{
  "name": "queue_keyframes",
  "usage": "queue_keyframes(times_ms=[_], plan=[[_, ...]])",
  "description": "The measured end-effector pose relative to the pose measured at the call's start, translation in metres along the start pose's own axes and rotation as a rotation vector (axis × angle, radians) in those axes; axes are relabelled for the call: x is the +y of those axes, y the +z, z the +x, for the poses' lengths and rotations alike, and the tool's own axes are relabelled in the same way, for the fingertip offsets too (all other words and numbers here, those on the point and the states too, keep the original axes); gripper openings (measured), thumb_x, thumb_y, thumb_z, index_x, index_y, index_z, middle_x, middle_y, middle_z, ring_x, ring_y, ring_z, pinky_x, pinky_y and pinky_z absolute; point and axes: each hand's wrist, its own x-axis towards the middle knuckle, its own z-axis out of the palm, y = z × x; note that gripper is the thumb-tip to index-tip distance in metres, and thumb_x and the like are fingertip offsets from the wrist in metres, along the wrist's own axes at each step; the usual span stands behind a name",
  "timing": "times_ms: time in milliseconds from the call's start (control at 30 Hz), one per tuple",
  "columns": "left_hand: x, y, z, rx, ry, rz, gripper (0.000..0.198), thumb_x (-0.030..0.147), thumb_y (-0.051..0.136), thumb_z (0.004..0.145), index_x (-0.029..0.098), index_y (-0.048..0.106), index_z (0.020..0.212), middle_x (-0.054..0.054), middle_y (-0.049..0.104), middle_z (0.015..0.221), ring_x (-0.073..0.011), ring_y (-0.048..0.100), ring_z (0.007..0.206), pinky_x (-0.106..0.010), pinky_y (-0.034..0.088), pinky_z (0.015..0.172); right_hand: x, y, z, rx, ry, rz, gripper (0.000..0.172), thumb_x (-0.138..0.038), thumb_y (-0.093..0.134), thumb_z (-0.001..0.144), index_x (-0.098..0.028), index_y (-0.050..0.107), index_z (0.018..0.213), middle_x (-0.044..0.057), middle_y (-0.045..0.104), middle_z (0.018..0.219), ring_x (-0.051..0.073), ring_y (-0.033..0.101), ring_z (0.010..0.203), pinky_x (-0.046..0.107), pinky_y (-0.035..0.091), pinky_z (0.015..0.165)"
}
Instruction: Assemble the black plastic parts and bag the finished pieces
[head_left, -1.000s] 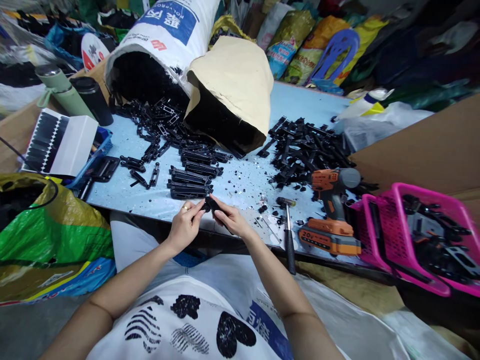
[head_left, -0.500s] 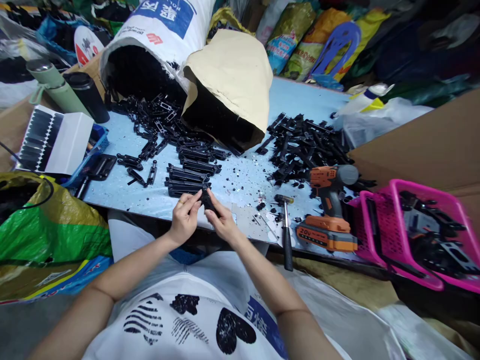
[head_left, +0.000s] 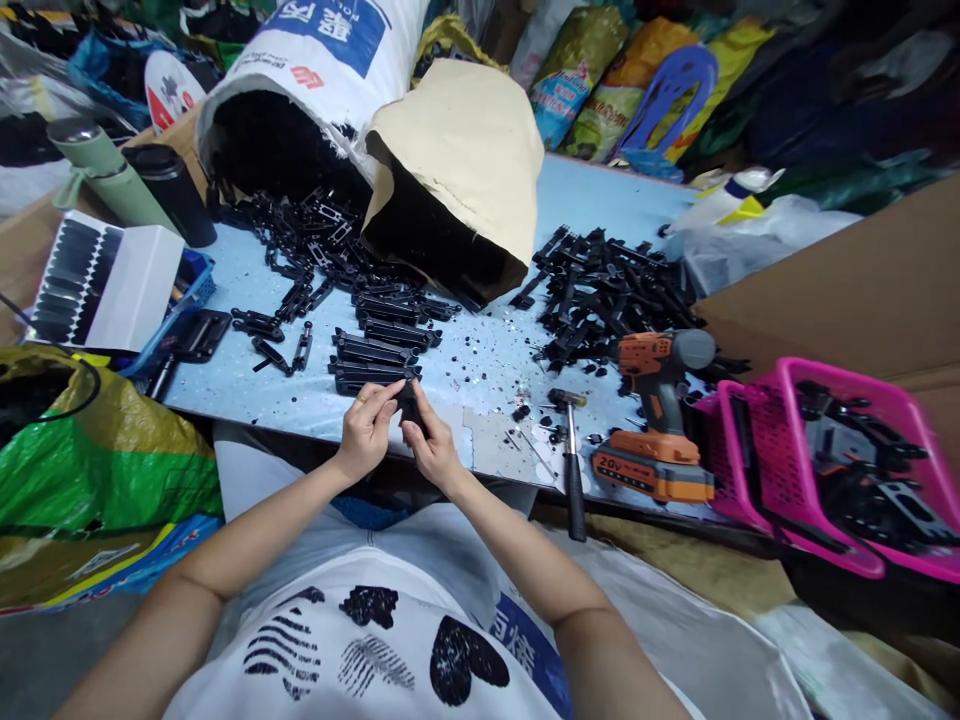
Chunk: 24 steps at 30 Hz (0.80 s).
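Near the table's front edge, my left hand [head_left: 366, 428] and my right hand [head_left: 431, 440] meet around one small black plastic part [head_left: 409, 405]. The left fingertips pinch its far end. My right fingers wrap along its side, so much of the part is hidden. Just beyond my left fingers lies a row of long black plastic parts [head_left: 375, 350], laid side by side. To the right of my right hand, a hammer [head_left: 573, 460] with a black handle rests over the table edge. An orange cordless drill [head_left: 660, 420] stands beside it.
Behind are a white woven sack [head_left: 315, 70] and a tan paper sack [head_left: 465, 150], with black parts spilling out. Another heap of black parts [head_left: 607, 290] lies at right. A pink basket [head_left: 787, 470] stands far right, a blue tray [head_left: 199, 290] at left. Small bits litter the tabletop.
My right hand has shifted slightly left and closer to the left hand, and the black part sits a little more upright. Both hands still hold it.
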Motion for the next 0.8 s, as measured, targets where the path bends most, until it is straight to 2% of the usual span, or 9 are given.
queue_keyframes(times_ms=[100,167,300,367,433,500,600,733,800], plan=[[-0.013,0.007,-0.021,0.006,-0.225,0.089,0.038,0.032,0.034,0.096,0.019,0.051,0.128,-0.01,0.059,0.101,-0.0158,0.06,0.084,-0.03,0.05,0.075,0.01,-0.026,0.015,-0.09,0.009,-0.272,0.053,-0.047,0.036,0.094,-0.027,0.034,0.143,0.008,0.059,0.119,0.023,0.056,0.105,0.039,0.046,0.09],[-0.018,0.004,-0.028,-0.064,-0.24,0.257,0.044,0.027,0.04,0.093,0.019,0.043,0.135,-0.015,0.054,0.117,-0.0221,0.058,0.1,-0.037,0.049,0.083,0.021,-0.065,0.03,-0.046,0.117,-0.494,0.049,-0.046,0.037,0.094,-0.023,0.045,0.137,0.01,0.059,0.119,0.022,0.056,0.104,0.037,0.045,0.09],[-0.019,-0.004,-0.015,-0.499,0.17,0.515,0.054,0.01,0.048,0.082,0.025,0.046,0.134,-0.012,0.046,0.134,-0.0297,0.038,0.128,-0.056,0.024,0.106,0.046,-0.168,0.069,0.476,0.51,-0.883,0.056,-0.04,0.035,0.095,-0.005,0.038,0.138,0.025,0.049,0.126,0.026,0.043,0.12,0.038,0.037,0.094],[-0.019,-0.002,-0.003,-0.731,0.364,0.526,0.051,0.005,0.044,0.081,0.026,0.053,0.127,-0.01,0.057,0.122,-0.026,0.044,0.122,-0.055,0.021,0.106,0.056,-0.212,0.086,0.58,0.651,-0.907,0.059,-0.03,0.033,0.095,0.008,0.026,0.14,0.036,0.043,0.126,0.031,0.041,0.122,0.044,0.036,0.092],[-0.018,0.002,0.007,-0.849,0.425,0.558,0.049,0.002,0.039,0.083,0.022,0.055,0.124,-0.01,0.062,0.109,-0.0227,0.051,0.11,-0.049,0.029,0.101,0.064,-0.241,0.098,0.597,0.778,-0.873,0.056,-0.02,0.037,0.092,0.014,0.026,0.135,0.042,0.045,0.119,0.033,0.047,0.117,0.046,0.039,0.087],[-0.018,0.005,0.013,-0.855,0.388,0.623,0.048,0.002,0.036,0.084,0.019,0.053,0.126,-0.011,0.062,0.102,-0.0218,0.054,0.099,-0.043,0.036,0.09,0.072,-0.252,0.107,0.569,0.878,-0.83,0.05,-0.015,0.042,0.088,0.013,0.036,0.13,0.041,0.05,0.113,0.034,0.052,0.112,0.045,0.041,0.085],[-0.016,0.002,0.016,-0.771,0.303,0.704,0.044,0.006,0.036,0.087,0.017,0.051,0.127,-0.012,0.061,0.099,-0.0227,0.054,0.092,-0.039,0.037,0.079,0.083,-0.243,0.112,0.499,0.912,-0.799,0.049,-0.017,0.05,0.084,0.004,0.042,0.127,0.032,0.054,0.115,0.03,0.055,0.11,0.041,0.041,0.088],[-0.015,-0.006,0.013,-0.714,0.265,0.762,0.04,0.009,0.037,0.088,0.016,0.052,0.125,-0.012,0.06,0.097,-0.023,0.052,0.09,-0.037,0.036,0.075,0.095,-0.216,0.107,0.475,0.897,-0.799,0.077,-0.036,0.067,0.076,-0.005,0.03,0.137,0.023,0.06,0.113,0.031,0.057,0.107,0.041,0.042,0.088],[-0.016,-0.009,0.011,-0.707,0.246,0.777,0.04,0.008,0.036,0.088,0.015,0.051,0.125,-0.013,0.06,0.098,-0.0233,0.052,0.09,-0.036,0.036,0.074,0.095,-0.209,0.102,0.469,0.914,-0.792,0.083,-0.053,0.066,0.074,-0.005,0.035,0.134,0.023,0.06,0.113,0.032,0.057,0.107,0.041,0.043,0.087]])
